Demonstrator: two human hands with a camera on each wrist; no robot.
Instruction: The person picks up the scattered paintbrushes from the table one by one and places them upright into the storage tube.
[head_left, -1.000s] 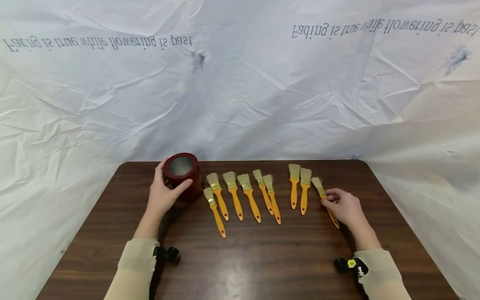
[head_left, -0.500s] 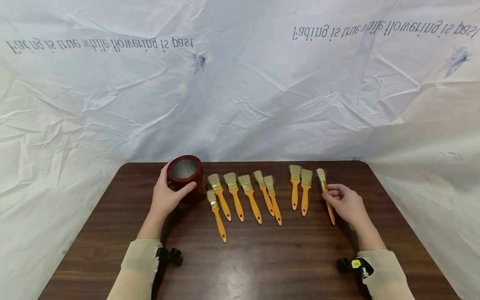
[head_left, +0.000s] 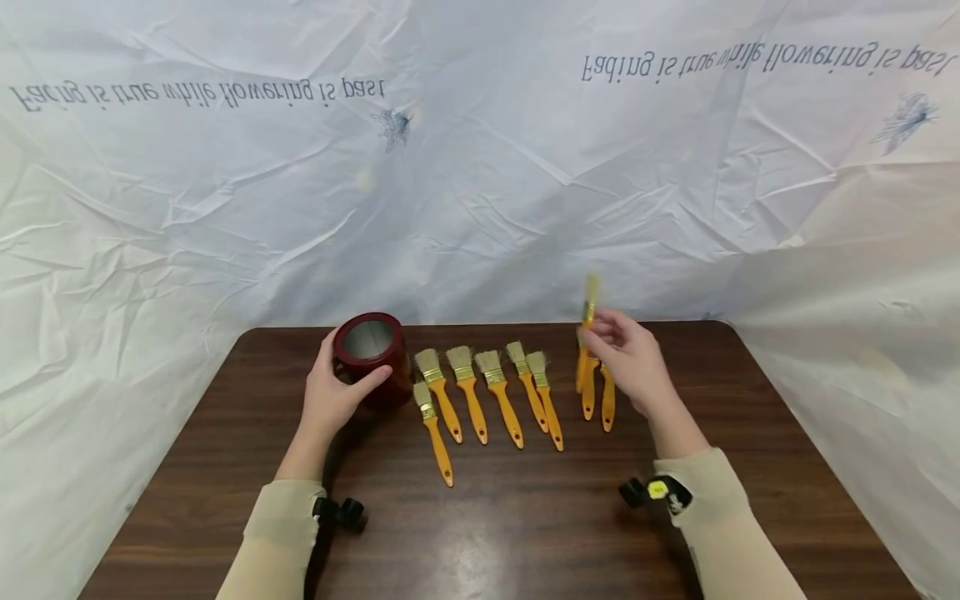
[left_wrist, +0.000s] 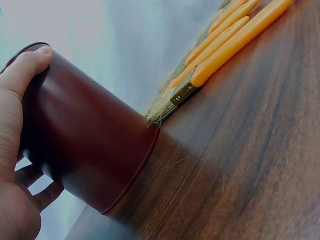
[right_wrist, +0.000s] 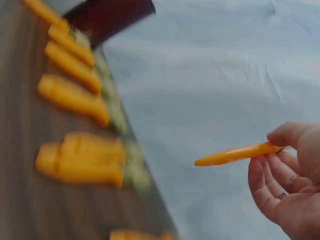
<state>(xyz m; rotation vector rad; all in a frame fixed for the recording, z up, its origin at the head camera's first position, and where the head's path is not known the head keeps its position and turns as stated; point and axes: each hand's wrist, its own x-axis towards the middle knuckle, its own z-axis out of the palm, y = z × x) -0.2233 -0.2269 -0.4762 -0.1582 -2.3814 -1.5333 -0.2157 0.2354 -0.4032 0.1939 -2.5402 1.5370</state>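
Note:
My left hand (head_left: pixel 335 390) grips a dark red, open-topped can (head_left: pixel 390 375) at the table's far left, thumb on the near side and fingers round the back. In the left wrist view the can (left_wrist: pixel 95 130) stands with its base on the wood. Between thumb and fingers, my right hand (head_left: pixel 630 354) pinches a paintbrush (head_left: pixel 588 312) by its orange handle, bristles up, raised above the table. Two paintbrushes (head_left: pixel 607 404) lie partly hidden under that hand. In the right wrist view the held brush's handle (right_wrist: pixel 235 154) points away from the hand (right_wrist: pixel 295 175).
Several more paintbrushes (head_left: pixel 495 392) with orange handles lie in a row right of the can, bristles toward the back. The nearest brush (head_left: pixel 435 437) has its bristles close to the can's base. A white printed sheet (head_left: pixel 480 167) hangs behind the dark wooden table (head_left: pixel 480 525).
My right hand has lifted the rightmost paintbrush off the table and carried it left, over the two brushes beside it. The left hand and can shifted slightly right, then stayed.

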